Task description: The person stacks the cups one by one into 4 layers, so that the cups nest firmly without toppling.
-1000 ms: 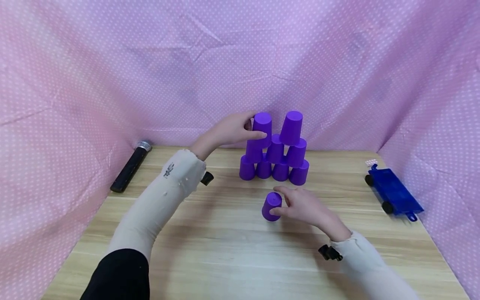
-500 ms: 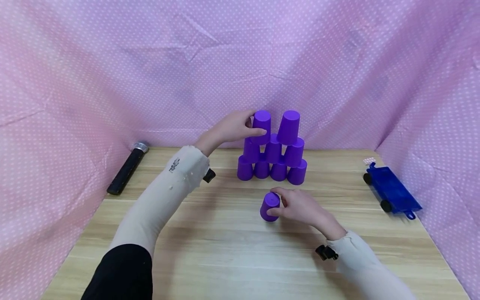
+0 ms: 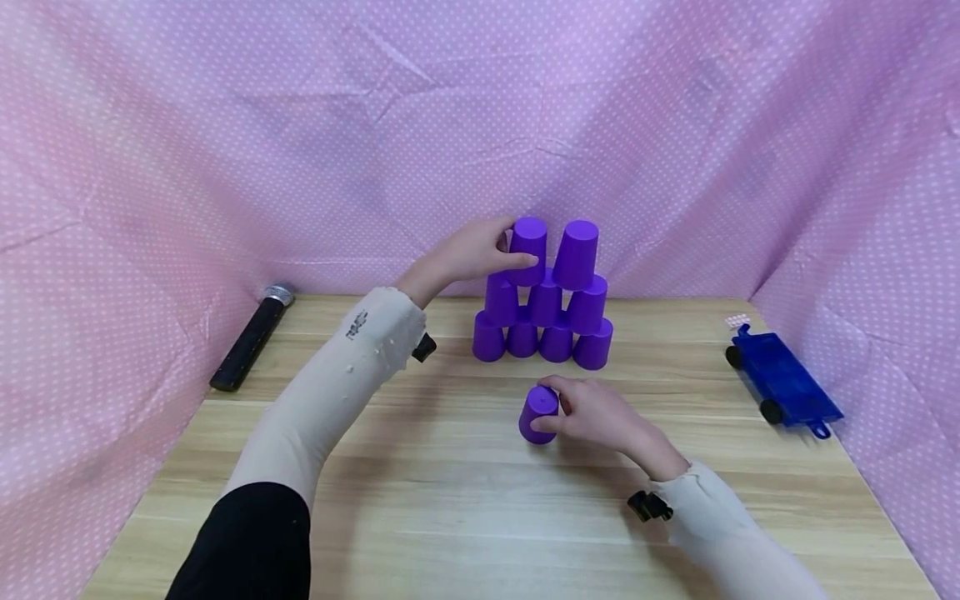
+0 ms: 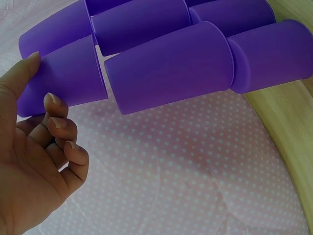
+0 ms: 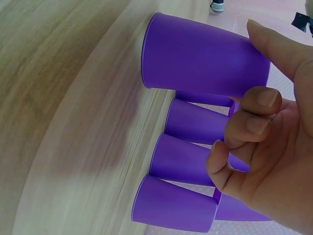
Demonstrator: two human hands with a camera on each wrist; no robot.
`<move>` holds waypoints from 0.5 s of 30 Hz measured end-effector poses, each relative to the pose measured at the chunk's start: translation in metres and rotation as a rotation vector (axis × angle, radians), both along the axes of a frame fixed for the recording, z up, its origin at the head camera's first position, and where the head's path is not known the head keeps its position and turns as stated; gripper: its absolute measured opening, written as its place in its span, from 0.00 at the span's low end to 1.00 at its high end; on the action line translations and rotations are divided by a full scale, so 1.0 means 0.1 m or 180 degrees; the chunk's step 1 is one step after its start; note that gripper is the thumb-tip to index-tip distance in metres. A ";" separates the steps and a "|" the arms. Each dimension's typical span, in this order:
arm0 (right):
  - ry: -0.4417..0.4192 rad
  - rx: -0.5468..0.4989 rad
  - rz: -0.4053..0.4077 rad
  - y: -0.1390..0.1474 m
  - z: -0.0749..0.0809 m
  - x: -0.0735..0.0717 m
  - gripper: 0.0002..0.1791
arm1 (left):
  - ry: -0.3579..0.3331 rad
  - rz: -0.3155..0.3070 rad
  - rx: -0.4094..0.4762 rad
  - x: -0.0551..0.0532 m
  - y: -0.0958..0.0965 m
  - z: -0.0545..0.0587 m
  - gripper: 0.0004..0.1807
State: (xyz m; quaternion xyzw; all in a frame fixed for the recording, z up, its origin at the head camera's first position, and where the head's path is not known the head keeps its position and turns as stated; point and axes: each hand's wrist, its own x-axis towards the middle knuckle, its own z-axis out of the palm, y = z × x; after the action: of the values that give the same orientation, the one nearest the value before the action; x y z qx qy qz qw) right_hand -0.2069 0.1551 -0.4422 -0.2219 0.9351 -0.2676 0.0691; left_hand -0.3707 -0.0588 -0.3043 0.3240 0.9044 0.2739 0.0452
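Note:
My left hand (image 3: pixel 476 250) pinches an upside-down purple cup (image 3: pixel 528 250) between thumb and fingers at the stack's upper left. In the left wrist view a narrow gap shows between that cup's rim and the cup below (image 4: pixel 171 68). Beside it, another purple cup (image 3: pixel 577 257) stands upside down on the second row. Below are a row of 3 cups (image 3: pixel 545 302) and a bottom row of several cups (image 3: pixel 556 342), all inverted. Nearer the front, my right hand (image 3: pixel 603 417) pinches a separate inverted purple cup (image 5: pixel 203 56) near the table; contact with the table cannot be told.
A black microphone (image 3: pixel 251 343) lies at the table's left edge. On the right sits a blue wheeled toy cart (image 3: pixel 787 379), with a small pale patterned item (image 3: pixel 737 320) behind it. Pink dotted cloth (image 3: pixel 360 167) surrounds the wooden table (image 3: pixel 450 517) at back and sides.
My left hand has raised its cup slightly and shifted it right relative to the stack. My right thumb and fingers have closed onto the front cup, which stays in about the same place.

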 end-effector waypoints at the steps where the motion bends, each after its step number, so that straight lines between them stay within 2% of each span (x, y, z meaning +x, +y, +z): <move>1: -0.0007 -0.0008 0.0003 0.00 0.00 0.00 0.28 | 0.0001 -0.0008 -0.0002 -0.01 0.00 0.00 0.24; 15: -0.0124 -0.0073 -0.0007 0.02 -0.01 0.00 0.28 | 0.0082 -0.0036 -0.0027 -0.04 0.03 -0.03 0.28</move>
State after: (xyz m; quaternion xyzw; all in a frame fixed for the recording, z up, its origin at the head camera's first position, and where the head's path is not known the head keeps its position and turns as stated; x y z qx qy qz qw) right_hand -0.2067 0.1570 -0.4437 -0.2164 0.9307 -0.2826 0.0845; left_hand -0.3747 -0.0558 -0.3074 0.3324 0.9042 0.2656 0.0364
